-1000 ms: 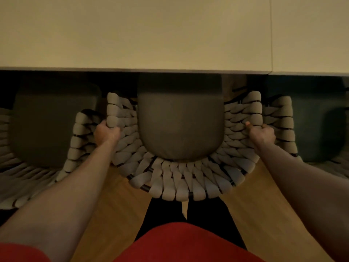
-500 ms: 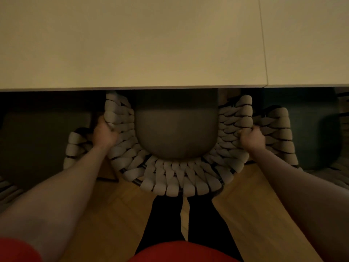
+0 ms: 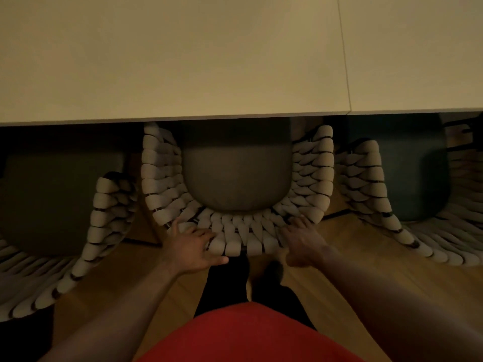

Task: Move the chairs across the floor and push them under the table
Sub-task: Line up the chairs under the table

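Observation:
The middle chair (image 3: 317,176) has a curved back of thick pale woven cord and a grey seat cushion (image 3: 236,176). The front of its seat sits under the edge of the cream table (image 3: 183,61). My left hand (image 3: 192,245) lies on the rear left of the woven back, fingers spread and thumb out. On the rear right of the same back rests my right hand (image 3: 303,242), also flat against the cord. Neither hand wraps around the frame.
A matching chair (image 3: 104,205) stands at the left and another (image 3: 366,184) at the right, both partly under the table and close to the middle chair's arms. Wooden floor (image 3: 371,259) shows between them. My legs and red top fill the bottom.
The middle chair has slid further under the table. Both hands have left its side arms and moved back to the rear curve of the backrest, opening flat.

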### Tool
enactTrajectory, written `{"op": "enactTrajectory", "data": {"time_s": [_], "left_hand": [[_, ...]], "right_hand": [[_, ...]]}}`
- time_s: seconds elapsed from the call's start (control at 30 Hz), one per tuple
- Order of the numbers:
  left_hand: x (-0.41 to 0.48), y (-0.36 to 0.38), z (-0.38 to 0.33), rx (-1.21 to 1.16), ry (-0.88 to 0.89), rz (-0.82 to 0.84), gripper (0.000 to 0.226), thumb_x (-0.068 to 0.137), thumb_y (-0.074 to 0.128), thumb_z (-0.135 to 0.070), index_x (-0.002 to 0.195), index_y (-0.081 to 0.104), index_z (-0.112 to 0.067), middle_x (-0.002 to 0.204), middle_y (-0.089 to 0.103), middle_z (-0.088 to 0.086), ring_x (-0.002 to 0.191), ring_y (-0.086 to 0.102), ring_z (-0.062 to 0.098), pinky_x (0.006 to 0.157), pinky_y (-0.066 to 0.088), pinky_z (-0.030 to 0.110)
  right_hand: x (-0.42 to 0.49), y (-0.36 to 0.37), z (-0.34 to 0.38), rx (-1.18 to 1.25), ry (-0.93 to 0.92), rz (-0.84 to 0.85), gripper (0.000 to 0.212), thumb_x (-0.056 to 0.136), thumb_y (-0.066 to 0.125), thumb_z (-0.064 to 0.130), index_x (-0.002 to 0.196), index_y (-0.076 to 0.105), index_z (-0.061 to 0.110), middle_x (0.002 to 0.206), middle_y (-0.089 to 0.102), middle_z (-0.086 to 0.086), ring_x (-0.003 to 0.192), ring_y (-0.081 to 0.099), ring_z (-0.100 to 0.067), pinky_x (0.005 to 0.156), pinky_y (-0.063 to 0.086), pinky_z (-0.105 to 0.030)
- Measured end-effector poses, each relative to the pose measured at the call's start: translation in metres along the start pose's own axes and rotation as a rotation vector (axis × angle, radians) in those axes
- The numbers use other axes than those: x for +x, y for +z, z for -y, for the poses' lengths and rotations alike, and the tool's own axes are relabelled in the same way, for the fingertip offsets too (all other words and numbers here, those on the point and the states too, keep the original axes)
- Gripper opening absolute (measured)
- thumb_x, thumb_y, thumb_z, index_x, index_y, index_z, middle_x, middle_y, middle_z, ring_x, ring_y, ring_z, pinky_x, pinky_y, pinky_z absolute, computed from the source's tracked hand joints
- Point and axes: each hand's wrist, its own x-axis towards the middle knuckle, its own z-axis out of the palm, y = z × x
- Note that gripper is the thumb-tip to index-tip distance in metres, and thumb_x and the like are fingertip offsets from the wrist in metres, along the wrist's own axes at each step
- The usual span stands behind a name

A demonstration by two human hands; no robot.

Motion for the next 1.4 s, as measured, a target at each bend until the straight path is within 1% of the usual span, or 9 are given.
{"op": "enactTrajectory", "data": {"time_s": [0.07,0.13,0.2,0.27,0.43,0.7,0.87,1.17,1.4], "left_hand": [[0.010,-0.006,-0.004,0.100,0.017,0.148,0.112,0.068,0.039,-0.108,0.160,0.036,-0.044,0.164,0.043,-0.016,0.152,0.038,0.020,0.121,0.001,0.067],[0.019,-0.010,-0.008,0.179,0.018,0.178,0.089,0.084,0.066,-0.076,0.160,0.033,-0.045,0.164,0.044,-0.014,0.148,0.042,0.020,0.118,0.020,0.064],[0.024,-0.006,-0.013,0.231,-0.022,0.152,0.072,0.095,0.066,-0.041,0.159,0.034,-0.047,0.162,0.046,-0.015,0.146,0.044,0.018,0.116,0.023,0.061],[0.025,0.004,-0.019,0.244,-0.068,0.098,0.068,0.096,0.061,-0.028,0.156,0.039,-0.049,0.157,0.052,-0.018,0.143,0.048,0.015,0.117,0.020,0.060],[0.028,0.017,-0.019,0.230,-0.124,-0.038,0.057,0.096,0.061,-0.031,0.148,0.050,-0.053,0.143,0.063,-0.018,0.133,0.057,0.010,0.122,0.013,0.052],[0.036,0.026,-0.021,0.340,-0.180,-0.057,0.057,0.100,0.057,-0.037,0.150,0.043,-0.060,0.141,0.064,-0.018,0.126,0.062,0.010,0.123,0.019,0.054],[0.034,0.022,-0.028,0.359,-0.224,-0.041,0.054,0.098,0.060,-0.040,0.147,0.048,-0.059,0.127,0.069,-0.016,0.123,0.062,0.014,0.124,0.024,0.053],[0.006,0.062,-0.079,0.262,-0.238,0.089,0.051,0.096,0.059,-0.053,0.146,0.049,-0.054,0.128,0.067,-0.011,0.124,0.061,0.018,0.118,0.030,0.051],[-0.008,0.067,-0.104,0.285,-0.231,0.078,0.050,0.096,0.058,-0.048,0.145,0.051,-0.054,0.117,0.069,-0.009,0.115,0.064,0.018,0.115,0.031,0.049]], "right_hand": [[0.011,0.006,0.011,-0.049,-0.016,0.055,0.085,0.084,0.060,0.059,0.157,0.039,0.021,0.159,0.045,-0.006,0.153,0.031,-0.033,0.128,0.004,-0.061],[0.024,0.012,0.015,-0.089,0.002,0.043,0.082,0.088,0.059,0.068,0.156,0.042,0.026,0.157,0.048,-0.003,0.147,0.040,-0.030,0.124,0.015,-0.057],[0.036,0.014,0.017,-0.144,0.020,0.023,0.069,0.091,0.061,0.063,0.149,0.050,0.028,0.148,0.055,-0.001,0.137,0.050,-0.028,0.115,0.029,-0.052],[0.042,0.019,0.017,-0.186,0.022,-0.035,0.046,0.096,0.057,0.047,0.137,0.060,0.026,0.136,0.062,-0.001,0.124,0.059,-0.026,0.106,0.035,-0.048],[0.046,0.034,0.012,-0.131,-0.033,-0.233,0.032,0.102,0.040,0.031,0.109,0.070,0.023,0.113,0.071,-0.001,0.096,0.068,-0.026,0.091,0.037,-0.042],[0.049,0.031,0.010,-0.154,-0.048,-0.222,0.022,0.090,0.067,0.039,0.107,0.071,0.026,0.100,0.069,0.003,0.092,0.066,-0.021,0.102,0.046,-0.045],[0.034,0.028,0.014,-0.144,0.000,-0.190,0.025,0.092,0.069,0.040,0.110,0.070,0.023,0.090,0.060,0.001,0.084,0.056,-0.021,0.095,0.050,-0.042],[-0.004,0.068,0.004,-0.160,0.022,-0.150,0.038,0.094,0.074,0.043,0.127,0.067,0.027,0.121,0.068,-0.002,0.118,0.063,-0.026,0.110,0.043,-0.045],[-0.005,0.092,-0.005,-0.243,0.001,-0.198,0.036,0.098,0.066,0.037,0.131,0.063,0.023,0.122,0.069,-0.004,0.116,0.064,-0.026,0.116,0.035,-0.046]]}}
